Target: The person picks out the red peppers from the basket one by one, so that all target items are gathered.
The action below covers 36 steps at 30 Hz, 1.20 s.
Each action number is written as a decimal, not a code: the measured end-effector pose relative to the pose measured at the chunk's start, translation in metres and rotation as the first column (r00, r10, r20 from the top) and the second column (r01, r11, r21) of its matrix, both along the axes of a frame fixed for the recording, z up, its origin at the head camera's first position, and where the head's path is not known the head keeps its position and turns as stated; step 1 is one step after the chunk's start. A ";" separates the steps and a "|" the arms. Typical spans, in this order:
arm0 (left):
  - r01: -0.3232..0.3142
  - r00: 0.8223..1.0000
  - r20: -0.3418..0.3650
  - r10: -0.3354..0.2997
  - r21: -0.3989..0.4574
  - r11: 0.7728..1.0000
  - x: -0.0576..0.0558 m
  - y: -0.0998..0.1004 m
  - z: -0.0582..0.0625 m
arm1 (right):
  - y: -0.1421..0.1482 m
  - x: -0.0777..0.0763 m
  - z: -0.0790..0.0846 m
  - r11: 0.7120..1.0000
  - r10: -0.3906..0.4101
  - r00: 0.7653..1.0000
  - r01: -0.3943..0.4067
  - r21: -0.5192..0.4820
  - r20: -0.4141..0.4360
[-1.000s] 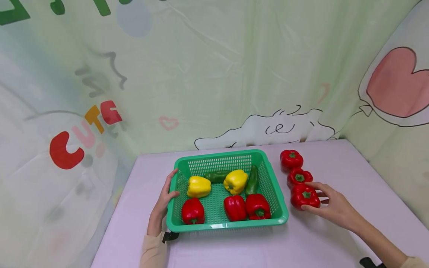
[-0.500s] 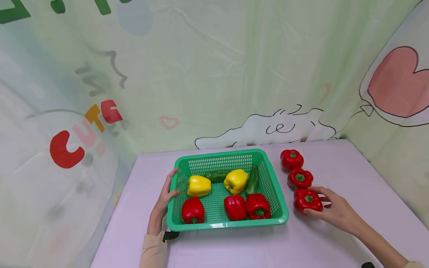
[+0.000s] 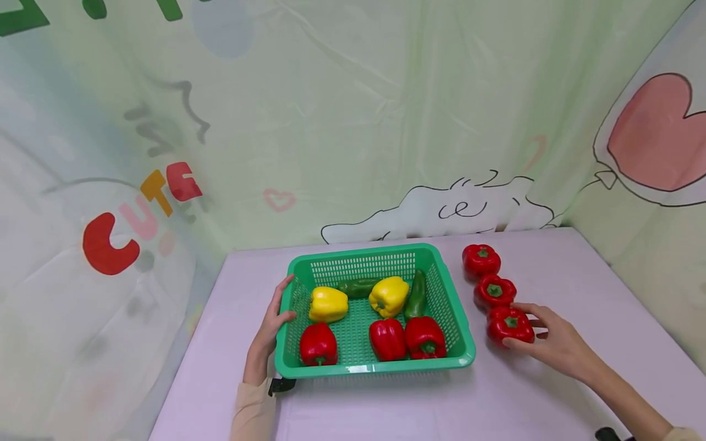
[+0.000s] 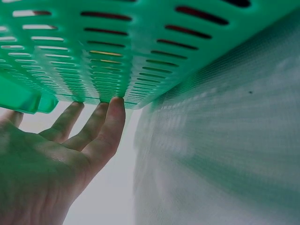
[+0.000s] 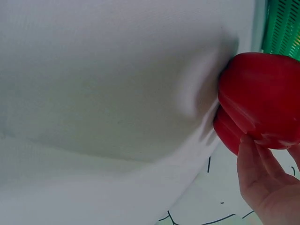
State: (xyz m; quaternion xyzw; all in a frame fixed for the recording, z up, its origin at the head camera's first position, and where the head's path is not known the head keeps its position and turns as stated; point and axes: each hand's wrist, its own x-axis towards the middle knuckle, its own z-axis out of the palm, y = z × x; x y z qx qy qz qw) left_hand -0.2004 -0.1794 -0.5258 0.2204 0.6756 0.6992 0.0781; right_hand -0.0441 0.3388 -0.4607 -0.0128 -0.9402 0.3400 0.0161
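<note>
On the table's left, my left hand [image 3: 271, 321] holds the left side of a green plastic basket [image 3: 375, 370], thumb at the rim. In the left wrist view its fingertips touch the slotted outer wall [image 4: 108, 61]. My right hand [image 3: 557, 342] grips a red bell pepper [image 3: 510, 326] at the near end of a row right of the basket, thumb on the near side, fingers behind. The right wrist view shows the same pepper [image 5: 262, 98] large above the fingers. Two more red bell peppers, a middle one [image 3: 494, 291] and a far one [image 3: 481, 261], stand behind it, stems up.
Inside the basket lie several red bell peppers [image 3: 318, 345], two yellow bell peppers [image 3: 328, 304] and two long green vegetables [image 3: 416, 295]. A pale lilac cloth covers the table [image 3: 380, 410]. Printed curtains [image 3: 353, 122] hang behind and at both sides.
My right hand has moved the near red pepper slightly to the right, away from the basket. The left hand and basket hold their place.
</note>
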 end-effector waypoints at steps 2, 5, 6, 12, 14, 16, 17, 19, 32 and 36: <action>-0.001 1.000 -0.002 0.001 -0.006 1.000 -0.001 0.000 0.000 | 0.000 0.000 0.001 1.000 -0.001 1.000 0.001 0.005 0.000; 0.000 1.000 -0.005 0.000 -0.011 1.000 -0.001 0.000 0.000 | 0.001 0.000 0.002 1.000 -0.001 1.000 0.001 0.005 0.005; -0.001 1.000 -0.006 0.001 -0.011 1.000 -0.001 -0.001 0.000 | 0.001 0.000 0.002 1.000 0.000 1.000 0.000 0.005 0.007; -0.003 1.000 -0.010 0.003 -0.009 1.000 0.000 0.000 0.000 | 0.003 0.000 0.004 1.000 0.002 1.000 -0.002 0.003 0.018; -0.003 1.000 -0.009 0.003 -0.008 1.000 0.000 0.000 0.001 | 0.004 -0.001 0.006 1.000 0.007 1.000 -0.007 0.011 0.012; -0.003 1.000 -0.007 0.003 -0.005 1.000 0.000 0.000 0.001 | 0.005 -0.002 0.008 1.000 0.008 1.000 -0.008 0.025 -0.001; -0.002 1.000 -0.008 0.002 -0.004 1.000 -0.001 0.000 0.001 | 0.006 -0.003 0.010 0.999 0.009 1.000 -0.009 0.035 -0.012; 0.001 1.000 -0.007 -0.001 -0.002 1.000 -0.001 0.000 0.000 | 0.006 -0.006 0.014 0.998 0.016 0.999 -0.013 0.056 -0.050; 0.012 1.000 -0.013 -0.012 0.006 1.000 -0.001 -0.001 -0.003 | -0.033 -0.019 0.062 0.992 0.084 0.969 -0.059 0.113 -0.230; 0.007 1.000 -0.014 -0.007 0.003 1.000 -0.001 -0.001 -0.002 | -0.058 -0.018 0.077 0.987 0.123 0.970 -0.097 0.128 -0.211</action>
